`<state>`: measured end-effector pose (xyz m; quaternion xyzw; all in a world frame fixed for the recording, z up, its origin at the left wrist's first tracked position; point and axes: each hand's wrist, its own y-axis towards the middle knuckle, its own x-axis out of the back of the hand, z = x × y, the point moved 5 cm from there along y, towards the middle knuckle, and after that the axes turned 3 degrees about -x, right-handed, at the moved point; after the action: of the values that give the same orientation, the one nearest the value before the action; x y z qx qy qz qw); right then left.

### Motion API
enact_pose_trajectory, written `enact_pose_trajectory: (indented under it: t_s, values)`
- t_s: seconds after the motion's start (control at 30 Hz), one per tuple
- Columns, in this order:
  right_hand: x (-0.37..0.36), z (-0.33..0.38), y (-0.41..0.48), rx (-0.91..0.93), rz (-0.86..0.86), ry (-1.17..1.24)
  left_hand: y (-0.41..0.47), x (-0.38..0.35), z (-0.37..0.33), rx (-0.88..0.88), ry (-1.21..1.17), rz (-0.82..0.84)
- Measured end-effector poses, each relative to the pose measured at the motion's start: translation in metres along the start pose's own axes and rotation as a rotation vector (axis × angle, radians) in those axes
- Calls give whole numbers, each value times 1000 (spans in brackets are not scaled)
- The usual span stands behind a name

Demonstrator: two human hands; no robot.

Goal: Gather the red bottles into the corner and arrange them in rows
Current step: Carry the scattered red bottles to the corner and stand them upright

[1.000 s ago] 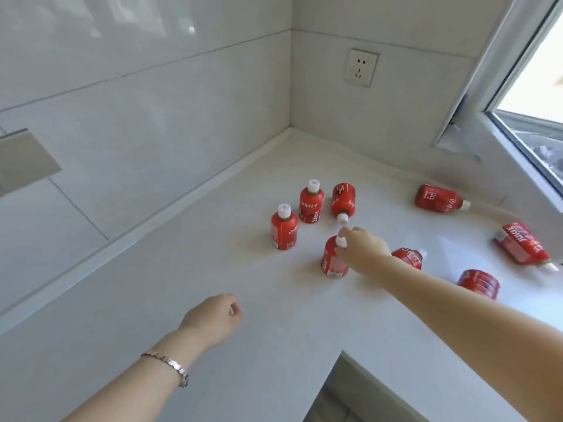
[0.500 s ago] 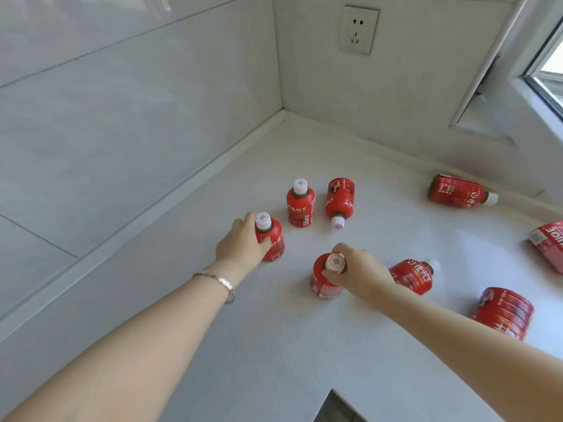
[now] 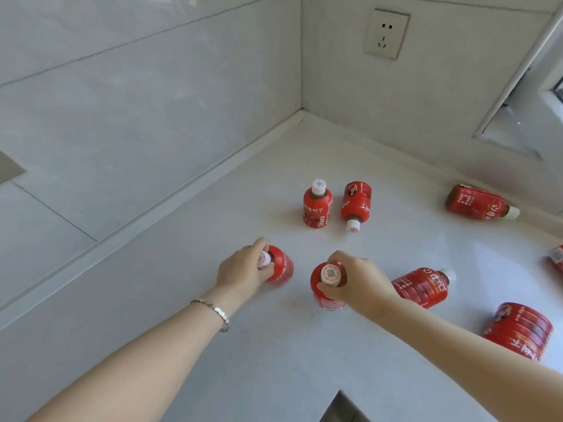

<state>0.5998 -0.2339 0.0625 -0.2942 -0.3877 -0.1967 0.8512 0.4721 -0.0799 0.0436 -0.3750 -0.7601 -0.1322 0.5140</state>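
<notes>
Bottles, red with white caps, lie scattered over the white counter (image 3: 274,360), none yet in the corner (image 3: 300,114) where the two tiled walls meet. The left hand (image 3: 243,274) is wrapped round the neck of one bottle (image 3: 281,268), which looks tipped away from the wrist; a bracelet (image 3: 217,312) sits on that arm. The right hand (image 3: 356,281) pinches the cap and shoulder of a second bottle (image 3: 327,295), standing just beside the first, a small gap between them. Further back an upright bottle (image 3: 316,207) stands free, and right next to it a fallen one (image 3: 356,204) lies with its cap pointing toward the hands. Another lies on its side near the far wall (image 3: 478,202), cap to the right. One more (image 3: 422,287) lies just behind the right wrist, and another (image 3: 518,330) lies on its side nearer the right forearm. A sliver of red (image 3: 556,257) shows at the right edge. A socket (image 3: 387,33) is on the far wall, a window frame (image 3: 518,86) beside it
</notes>
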Motion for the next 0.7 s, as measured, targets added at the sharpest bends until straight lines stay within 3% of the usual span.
enact_pose_trajectory:
  t_s: [0.17,0.3,0.7]
  values:
    - [-32,60,-16,86,113,-77,-105,24,67,74,-96,-43]
    - [-83,127,-39,173,199,-112,-192,45,147,246,-177,-81]
    - [-325,386,-170,388,353,-191,-470,148,413,589,-211,-431]
